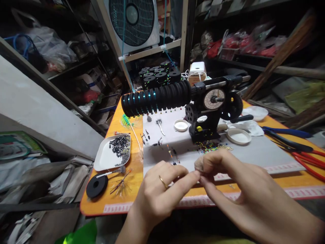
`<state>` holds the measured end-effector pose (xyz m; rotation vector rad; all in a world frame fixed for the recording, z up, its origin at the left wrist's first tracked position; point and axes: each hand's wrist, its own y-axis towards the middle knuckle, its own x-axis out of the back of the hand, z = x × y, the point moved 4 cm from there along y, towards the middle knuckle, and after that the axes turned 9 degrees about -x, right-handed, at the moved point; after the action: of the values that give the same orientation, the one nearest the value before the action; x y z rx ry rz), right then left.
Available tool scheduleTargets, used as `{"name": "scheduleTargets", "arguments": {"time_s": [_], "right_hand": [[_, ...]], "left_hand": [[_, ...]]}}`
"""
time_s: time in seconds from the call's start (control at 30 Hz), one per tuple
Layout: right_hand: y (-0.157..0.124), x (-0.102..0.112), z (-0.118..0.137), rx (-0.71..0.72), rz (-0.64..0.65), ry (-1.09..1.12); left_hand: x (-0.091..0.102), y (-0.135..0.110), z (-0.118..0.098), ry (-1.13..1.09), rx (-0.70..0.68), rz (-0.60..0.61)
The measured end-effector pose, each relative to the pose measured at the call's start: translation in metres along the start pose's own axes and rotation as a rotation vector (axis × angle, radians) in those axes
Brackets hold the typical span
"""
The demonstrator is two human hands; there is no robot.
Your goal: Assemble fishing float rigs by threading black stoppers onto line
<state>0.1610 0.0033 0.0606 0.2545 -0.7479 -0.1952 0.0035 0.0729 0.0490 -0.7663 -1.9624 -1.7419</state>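
The left hand (157,189) and right hand (241,189) pinch something too tiny to tell, fingertips pressed together, while only the winder's (210,112) left spools (142,101) carry green line.

- The table (127,196) is orange, and its edge strip (119,207) is white with red marks.
- The mat (254,152) is pale grey.
- The winding machine (203,132) is black, with a cream dial (214,99).
- The row of spools (154,98) is black with teal glints.
- The tray (101,162) is white and holds black pieces.
- One pair of pliers (309,162) has red handles, and another pair (286,131) has blue handles.
- The ring (163,182) on the left hand (157,193) is gold.
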Motion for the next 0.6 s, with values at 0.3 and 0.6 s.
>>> {"name": "scheduleTargets", "arguments": {"time_s": [0.3, 0.6], "right_hand": [[0.005, -0.012, -0.002, 0.002, -0.224, 0.505], [-0.007, -0.008, 0.0, 0.393, -0.101, -0.137]], "left_hand": [[0.003, -0.006, -0.003, -0.243, 0.33, -0.298], [0.006, -0.017, 0.0, -0.276, 0.449, -0.291]]}}
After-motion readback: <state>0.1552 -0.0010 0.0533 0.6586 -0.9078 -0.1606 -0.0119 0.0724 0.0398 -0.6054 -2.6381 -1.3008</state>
